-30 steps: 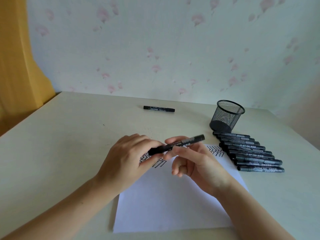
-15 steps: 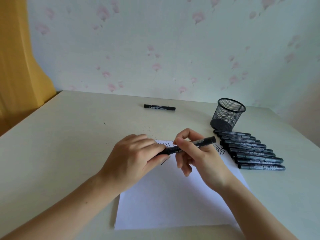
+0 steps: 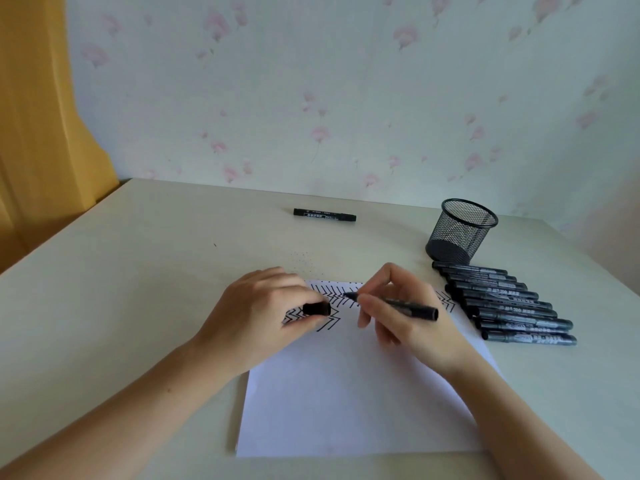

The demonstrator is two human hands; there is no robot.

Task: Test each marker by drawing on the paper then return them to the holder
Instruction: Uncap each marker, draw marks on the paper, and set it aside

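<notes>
A person seated at a pale tabletop [image 3: 145, 271] works over a sheet of white paper [image 3: 346, 393], the right hand [image 3: 405, 317] pinching an uncapped black marker [image 3: 398, 303] between thumb and fingers, its tip pointing left and touching or just above a band of black zigzag marks [image 3: 332, 296] along the sheet's far edge (contact cannot be confirmed). The left hand [image 3: 256, 320] rests on the paper's upper left corner, fingers curled around the marker's black cap [image 3: 317, 309]. To the right of the sheet, a row of black markers [image 3: 502, 303] lies side by side on the tabletop — capped, touching one another, the nearest one just beside the paper's right edge. Behind that row stands a black mesh holder [image 3: 460, 230], upright; no markers show above its rim. One more capped marker, the lone marker [image 3: 325, 215], lies flat near the far edge of the tabletop, well apart from the rest. Flowered wallpaper [image 3: 346, 98] fills the background, and a yellow curtain [image 3: 38, 116] hangs at the left.
</notes>
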